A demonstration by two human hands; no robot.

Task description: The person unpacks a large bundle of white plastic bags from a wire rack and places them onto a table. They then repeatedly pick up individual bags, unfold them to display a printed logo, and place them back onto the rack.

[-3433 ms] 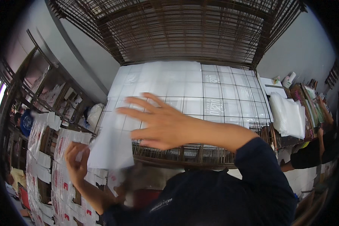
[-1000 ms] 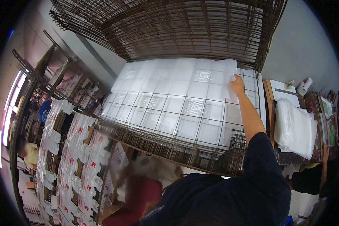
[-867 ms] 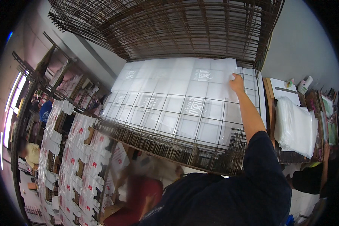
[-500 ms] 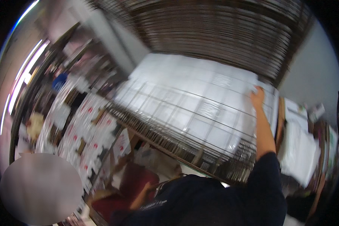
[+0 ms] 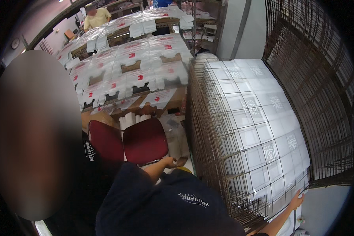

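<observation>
The left hand (image 5: 169, 162) is hanging toward 6 o'clock, near the front edge of a red chair (image 5: 145, 139); its fingers are curling loosely, and I cannot tell whether they are holding anything. A co-worker in a dark shirt (image 5: 91, 179) is standing close at 8 o'clock. At 4 o'clock the right hand (image 5: 296, 200) is reaching to the near corner of the wire rack (image 5: 214, 157), with a finger and thumb extending at the edge; whether they are pinching a sheet or a wire, I cannot tell.

White plastic sheets (image 5: 281, 165) are lying flat on the rack at 3 o'clock, with wires showing across them. They are looking thin, so they are probably light, limp, a bit slippery and easily creasing; a bare corner or plain margin, clear of the white print, is seeming the best place to hold. The rack itself is looking stiff, so its outer wires should be giving a firmer grip.

Beyond, more racks (image 5: 308, 70) are standing raised between 2 and 3 o'clock, and red-printed bags (image 5: 124, 55) are lying in rows around 11 o'clock.
</observation>
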